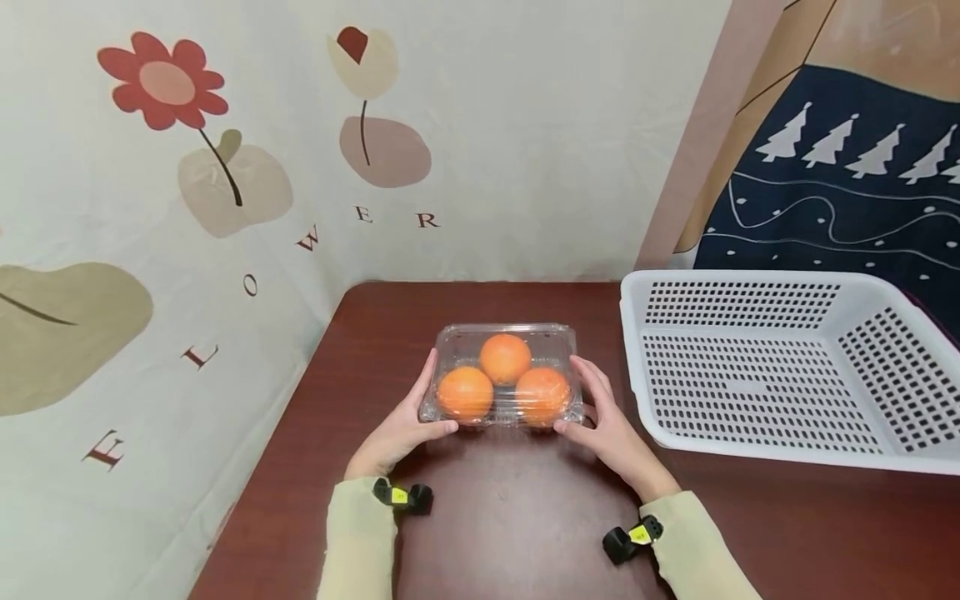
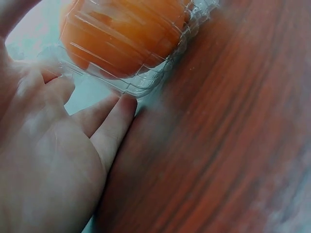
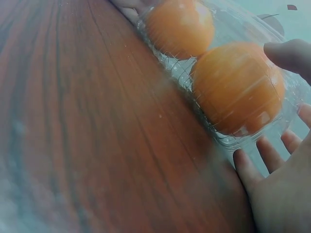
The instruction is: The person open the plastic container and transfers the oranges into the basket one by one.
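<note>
A clear plastic clamshell box (image 1: 536, 333) with its lid down sits on the table between both hands, and three oranges (image 1: 505, 358) show through it. My left hand (image 1: 397, 433) grips the box's left end, thumb at the front corner and fingers along the side. On the opposite end, my right hand (image 1: 611, 425) holds it the same way, its thumb at the front right corner. In the left wrist view, fingertips (image 2: 127, 104) touch the lower edge of the box. The right wrist view shows spread fingers (image 3: 248, 167) against the box's side, close to the tabletop.
To the right stands a large white perforated basket (image 1: 636, 358) on the dark red-brown wooden table (image 1: 360, 333). A flower-printed cloth (image 1: 525, 167) hangs behind and along the left side. Each wrist wears a small black camera (image 1: 420, 500).
</note>
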Demonstrator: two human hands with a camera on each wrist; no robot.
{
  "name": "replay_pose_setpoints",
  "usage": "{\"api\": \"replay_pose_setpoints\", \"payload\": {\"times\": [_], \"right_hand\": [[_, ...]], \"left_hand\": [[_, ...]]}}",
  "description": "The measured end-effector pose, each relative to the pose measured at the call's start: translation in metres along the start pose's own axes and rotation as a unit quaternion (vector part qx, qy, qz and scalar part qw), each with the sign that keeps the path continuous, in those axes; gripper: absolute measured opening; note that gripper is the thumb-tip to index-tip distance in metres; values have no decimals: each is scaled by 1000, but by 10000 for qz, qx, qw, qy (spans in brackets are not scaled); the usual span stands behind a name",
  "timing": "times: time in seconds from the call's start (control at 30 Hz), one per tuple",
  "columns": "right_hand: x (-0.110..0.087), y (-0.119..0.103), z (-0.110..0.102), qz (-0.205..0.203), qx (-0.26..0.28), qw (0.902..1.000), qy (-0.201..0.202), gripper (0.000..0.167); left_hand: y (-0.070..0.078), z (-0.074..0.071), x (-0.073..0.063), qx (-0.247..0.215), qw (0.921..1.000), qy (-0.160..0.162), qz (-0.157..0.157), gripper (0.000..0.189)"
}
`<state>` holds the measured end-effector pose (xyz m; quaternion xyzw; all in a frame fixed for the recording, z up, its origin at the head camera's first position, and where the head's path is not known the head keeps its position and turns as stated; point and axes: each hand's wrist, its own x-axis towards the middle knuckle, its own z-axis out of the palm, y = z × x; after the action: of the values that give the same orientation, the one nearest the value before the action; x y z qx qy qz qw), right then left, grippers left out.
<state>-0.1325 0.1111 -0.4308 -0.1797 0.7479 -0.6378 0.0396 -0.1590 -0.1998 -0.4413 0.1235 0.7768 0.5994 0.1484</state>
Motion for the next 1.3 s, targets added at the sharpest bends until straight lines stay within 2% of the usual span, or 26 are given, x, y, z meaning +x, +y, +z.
{"api": "replay_pose_setpoints", "payload": {"times": [0.27, 0.43, 0.8, 1.0, 1.1, 1.2, 1.3], "right_hand": [[4, 22, 2, 91, -372, 9989, 262, 84], [5, 33, 1, -17, -677, 9968, 427, 87], [8, 29, 10, 65, -940, 9941, 531, 89], [7, 28, 11, -27, -1018, 9941, 372, 86], [6, 28, 9, -105, -1001, 9944, 319, 84], [6, 29, 7, -159, -1032, 9940, 324, 83], [6, 27, 6, -194, -1253, 9914, 315, 82]], "left_hand": [[-5, 0, 2, 295, 9995, 92, -10, 104], [-4, 4, 5, 358, 9994, -7, -25, 106], [0, 4, 2, 573, 9981, 200, -61, 106], [21, 6, -5, 377, 9990, 164, -198, 103], [27, 8, -6, 294, 9994, 113, -169, 103], [25, 9, -5, 248, 9994, 136, -193, 104], [16, 8, -1, 315, 9991, 202, -207, 105]]}}
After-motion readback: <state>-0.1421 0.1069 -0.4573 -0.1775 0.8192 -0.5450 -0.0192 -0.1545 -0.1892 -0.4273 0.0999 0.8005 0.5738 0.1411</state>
